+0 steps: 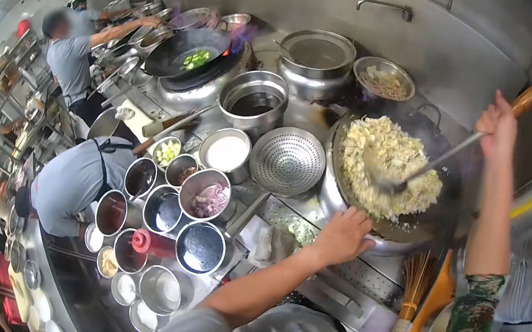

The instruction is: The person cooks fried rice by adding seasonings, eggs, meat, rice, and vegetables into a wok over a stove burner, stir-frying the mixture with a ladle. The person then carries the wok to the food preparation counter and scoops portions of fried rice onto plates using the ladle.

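A large dark wok [447,187] on the right holds a heap of fried rice [385,158] with yellow and green bits. My right hand [498,127] is closed round the wooden-ended handle of a long metal ladle [438,161], whose bowl lies in the rice and looks blurred. At the wok's near left edge, my left hand [344,237] has its fingers curled over the rim. Left of the wok lies a round perforated strainer [288,161]. A bowl of pale food [384,79] sits behind the wok.
Steel pots, one with chopped onion [209,199], and a red bottle [154,244] stand left. Behind are a water pot [318,51] and another wok with greens [189,56]. A bamboo brush [414,285] is near the right front. Two co-workers [71,60] [81,183] are at left.
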`<act>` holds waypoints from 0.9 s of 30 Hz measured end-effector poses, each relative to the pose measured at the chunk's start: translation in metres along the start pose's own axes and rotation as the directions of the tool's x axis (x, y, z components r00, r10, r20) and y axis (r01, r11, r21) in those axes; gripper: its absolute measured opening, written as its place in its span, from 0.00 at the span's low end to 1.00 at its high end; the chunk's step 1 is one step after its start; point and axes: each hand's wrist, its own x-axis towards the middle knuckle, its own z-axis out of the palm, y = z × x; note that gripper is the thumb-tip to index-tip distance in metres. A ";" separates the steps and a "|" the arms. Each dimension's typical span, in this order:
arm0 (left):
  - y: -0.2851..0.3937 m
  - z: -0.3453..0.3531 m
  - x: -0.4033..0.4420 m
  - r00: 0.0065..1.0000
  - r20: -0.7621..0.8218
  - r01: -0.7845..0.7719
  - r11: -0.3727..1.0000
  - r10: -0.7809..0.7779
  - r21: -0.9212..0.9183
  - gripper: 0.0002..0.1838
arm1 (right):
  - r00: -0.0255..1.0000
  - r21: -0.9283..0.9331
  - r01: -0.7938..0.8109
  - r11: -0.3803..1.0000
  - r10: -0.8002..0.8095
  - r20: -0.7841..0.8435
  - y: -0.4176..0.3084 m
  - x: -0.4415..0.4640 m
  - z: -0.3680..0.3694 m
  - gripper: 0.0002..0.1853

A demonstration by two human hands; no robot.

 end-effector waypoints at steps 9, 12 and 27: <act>0.008 0.021 -0.027 1.000 0.014 0.010 0.997 -0.011 0.075 0.09 | 0.945 -0.338 0.196 0.921 -0.269 -0.187 -0.017 -0.084 0.044 0.14; 0.012 0.009 -0.086 0.995 0.095 -0.026 1.000 0.025 0.015 0.10 | 0.927 -0.246 0.329 0.912 -0.361 -0.098 -0.043 -0.112 0.040 0.17; 0.022 -0.015 -0.057 0.999 -0.006 -0.044 0.999 0.044 -0.015 0.08 | 0.954 -0.205 0.289 0.935 -0.299 -0.023 -0.021 -0.123 0.032 0.18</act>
